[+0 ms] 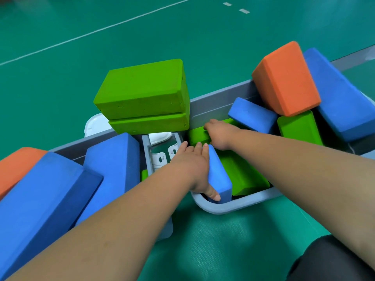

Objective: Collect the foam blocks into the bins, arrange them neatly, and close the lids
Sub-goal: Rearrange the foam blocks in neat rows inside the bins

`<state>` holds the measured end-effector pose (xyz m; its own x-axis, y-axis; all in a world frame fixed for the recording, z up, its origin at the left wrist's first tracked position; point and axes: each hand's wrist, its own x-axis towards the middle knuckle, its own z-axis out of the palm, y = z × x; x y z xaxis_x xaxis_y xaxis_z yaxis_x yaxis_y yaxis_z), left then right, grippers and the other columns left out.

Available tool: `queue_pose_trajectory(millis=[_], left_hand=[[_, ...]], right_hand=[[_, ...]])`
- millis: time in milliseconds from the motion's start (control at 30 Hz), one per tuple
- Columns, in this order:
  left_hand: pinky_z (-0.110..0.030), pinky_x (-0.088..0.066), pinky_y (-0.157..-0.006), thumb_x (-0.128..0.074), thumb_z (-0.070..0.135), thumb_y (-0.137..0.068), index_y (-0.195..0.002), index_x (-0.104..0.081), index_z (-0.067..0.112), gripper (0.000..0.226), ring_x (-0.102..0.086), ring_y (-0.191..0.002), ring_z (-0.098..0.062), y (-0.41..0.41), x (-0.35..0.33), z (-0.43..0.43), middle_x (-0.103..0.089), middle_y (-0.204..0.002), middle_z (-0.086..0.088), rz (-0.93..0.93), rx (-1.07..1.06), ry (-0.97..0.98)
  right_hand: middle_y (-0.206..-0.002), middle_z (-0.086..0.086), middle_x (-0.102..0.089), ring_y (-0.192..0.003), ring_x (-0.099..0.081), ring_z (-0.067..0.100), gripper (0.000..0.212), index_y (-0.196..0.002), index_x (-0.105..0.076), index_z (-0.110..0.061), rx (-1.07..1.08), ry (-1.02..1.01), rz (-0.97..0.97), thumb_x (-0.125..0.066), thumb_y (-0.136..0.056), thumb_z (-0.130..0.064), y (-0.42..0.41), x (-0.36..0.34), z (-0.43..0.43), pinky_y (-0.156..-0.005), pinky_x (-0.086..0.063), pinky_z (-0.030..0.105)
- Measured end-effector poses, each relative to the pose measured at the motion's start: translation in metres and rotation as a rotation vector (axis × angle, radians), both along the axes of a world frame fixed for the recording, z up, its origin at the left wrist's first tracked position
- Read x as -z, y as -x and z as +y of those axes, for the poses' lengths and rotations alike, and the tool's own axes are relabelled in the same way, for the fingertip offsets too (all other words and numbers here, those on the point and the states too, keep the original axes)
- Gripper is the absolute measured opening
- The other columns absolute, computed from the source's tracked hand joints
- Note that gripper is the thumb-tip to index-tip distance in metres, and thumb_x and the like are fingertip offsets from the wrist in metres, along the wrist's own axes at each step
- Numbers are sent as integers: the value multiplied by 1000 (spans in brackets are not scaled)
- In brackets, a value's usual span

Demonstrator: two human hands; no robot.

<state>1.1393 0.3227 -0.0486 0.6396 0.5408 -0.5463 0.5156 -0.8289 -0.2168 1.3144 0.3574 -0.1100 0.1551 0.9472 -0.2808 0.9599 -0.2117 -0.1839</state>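
Note:
Two grey bins stand side by side on the green floor. The right bin (233,206) holds several green, blue and orange foam blocks. My left hand (192,165) grips a blue block (220,179) standing on edge at the bin's near left corner, fingers over its top and thumb at its near end. My right hand (220,134) holds a green block (197,135) deeper in the same bin, with its fingers curled over the block's far edge. The left bin (165,232) holds large blue blocks (46,191) and an orange block (16,165).
Two green blocks (144,94) are stacked on the bins' far rims, above the gap between them. An orange block (286,78) and a long blue block (341,94) lean high in the right bin. A white lid (93,123) lies on the floor behind. A dark knee (332,260) is at bottom right.

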Motion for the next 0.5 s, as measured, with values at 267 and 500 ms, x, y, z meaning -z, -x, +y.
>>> queue_pose_trajectory(millis=[267, 500], left_hand=[[-51, 1, -128, -64, 97, -59, -163, 13, 6, 159, -10, -159, -31, 2, 4, 1, 0, -174, -12, -17, 24, -15], [-53, 0, -128, -64, 96, -60, -163, 14, 4, 159, -13, -158, -32, 2, 3, 3, -3, -174, -10, -15, 28, -2]], right_hand=[[-141, 16, -39, -125, -45, 38, 60, -143, -48, -16, -27, 66, -224, -68, -89, -35, -19, 16, 16, -112, -41, 46], [-148, 11, -34, -136, -40, 37, 60, -147, -43, -13, 125, 59, -274, -65, -91, -16, -15, -6, 13, -102, -48, 52]])
